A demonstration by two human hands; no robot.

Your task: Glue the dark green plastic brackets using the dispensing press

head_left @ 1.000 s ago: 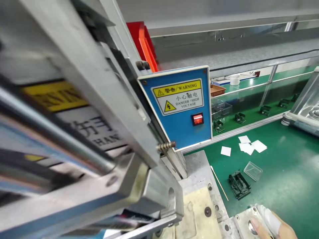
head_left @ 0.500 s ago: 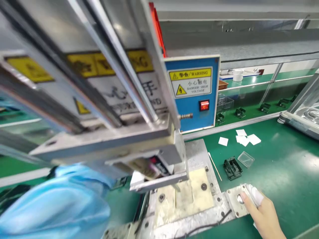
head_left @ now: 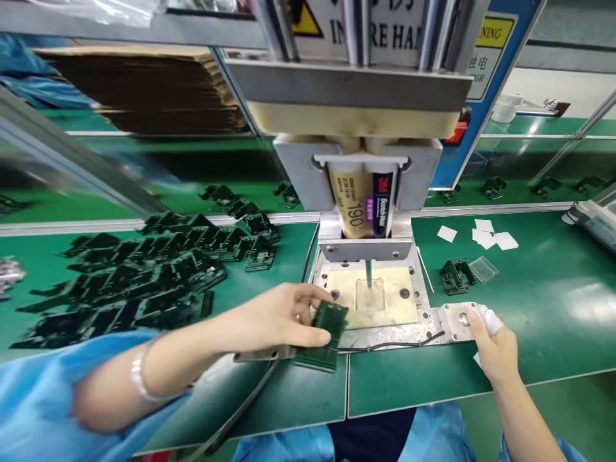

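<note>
My left hand point(head_left: 289, 321) grips a dark green plastic part point(head_left: 323, 337) between thumb and fingers, in front of the press. My right hand point(head_left: 498, 346) rests at the metal button block point(head_left: 456, 322), its thumb by the round silver button point(head_left: 464, 319); white wrapping shows on a finger and the other fingers curl round the block's side. Between the hands stands the dispensing press, holding a twin adhesive cartridge point(head_left: 355, 200). Its nozzle point(head_left: 369, 273) points down over the pale fixture plate point(head_left: 394, 295), which has a square recess.
Rows of similar dark parts point(head_left: 158, 256) cover the bench on the left. At right lie another dark part point(head_left: 456, 276), a clear plastic lid point(head_left: 484, 269), white paper squares point(head_left: 482, 239) and a cotton swab point(head_left: 425, 269). A black cable point(head_left: 404, 344) runs along the fixture's front.
The view has swung left and drawn back from the press. My left hand has come into sight with the dark green part in it. My right hand stays at the button block.
</note>
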